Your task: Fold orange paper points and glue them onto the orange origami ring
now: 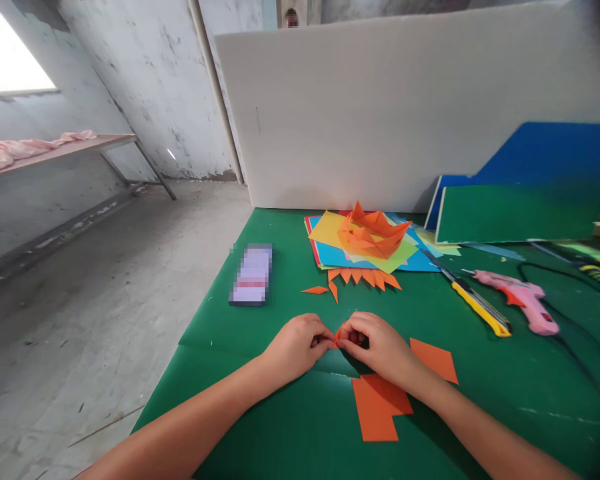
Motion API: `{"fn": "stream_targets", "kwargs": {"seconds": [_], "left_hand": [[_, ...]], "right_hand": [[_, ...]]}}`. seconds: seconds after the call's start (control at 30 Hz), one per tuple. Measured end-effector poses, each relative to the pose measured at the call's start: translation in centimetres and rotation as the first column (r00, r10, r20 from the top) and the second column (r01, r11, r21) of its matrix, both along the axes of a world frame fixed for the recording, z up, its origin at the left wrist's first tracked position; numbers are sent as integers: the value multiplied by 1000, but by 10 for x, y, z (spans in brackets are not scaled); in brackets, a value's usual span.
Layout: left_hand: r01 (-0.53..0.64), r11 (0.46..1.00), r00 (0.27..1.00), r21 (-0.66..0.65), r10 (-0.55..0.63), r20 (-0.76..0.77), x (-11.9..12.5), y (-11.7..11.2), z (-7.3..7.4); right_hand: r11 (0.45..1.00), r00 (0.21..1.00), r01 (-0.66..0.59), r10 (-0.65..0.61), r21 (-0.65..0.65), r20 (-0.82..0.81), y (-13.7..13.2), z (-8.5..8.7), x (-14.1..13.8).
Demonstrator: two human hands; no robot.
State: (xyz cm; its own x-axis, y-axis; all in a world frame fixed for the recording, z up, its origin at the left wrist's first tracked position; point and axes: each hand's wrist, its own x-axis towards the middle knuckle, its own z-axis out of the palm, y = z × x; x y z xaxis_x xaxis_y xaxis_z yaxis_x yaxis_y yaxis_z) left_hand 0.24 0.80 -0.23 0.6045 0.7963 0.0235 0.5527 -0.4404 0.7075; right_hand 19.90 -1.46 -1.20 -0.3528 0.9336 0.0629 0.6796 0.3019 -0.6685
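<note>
My left hand (303,341) and my right hand (375,341) meet above the green table, fingertips pinched on a small piece of orange paper (337,339). Most of that piece is hidden by the fingers. Beneath and beside my right forearm lie flat orange paper squares (377,417), partly overlapping, with another square (436,360) to the right. Beyond the hands are several pointed folded orange pieces (364,277), two of them apart from the row. A spiky folded orange paper ring (380,240) sits on a stack of coloured paper (325,230).
A phone (253,275) lies at the table's left side. To the right are a yellow utility knife (480,310) and a pink glue gun (525,300) with a black cord. A large white board (355,120) stands behind, with green (515,213) and blue boards (545,153) at right.
</note>
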Motion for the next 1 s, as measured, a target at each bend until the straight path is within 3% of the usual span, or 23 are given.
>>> {"fn": "stream_targets", "kwargs": {"seconds": [0.77,1.0], "left_hand": [[19,999,999,-27,-18,41,-1,0,0],[15,1000,999,-26,-14,37,0,1,5]], "right_hand": [[1000,1000,12,-12,-26,-19,2,0,-2],[1000,1000,8,-9,-20,-29,2,0,-1]]}}
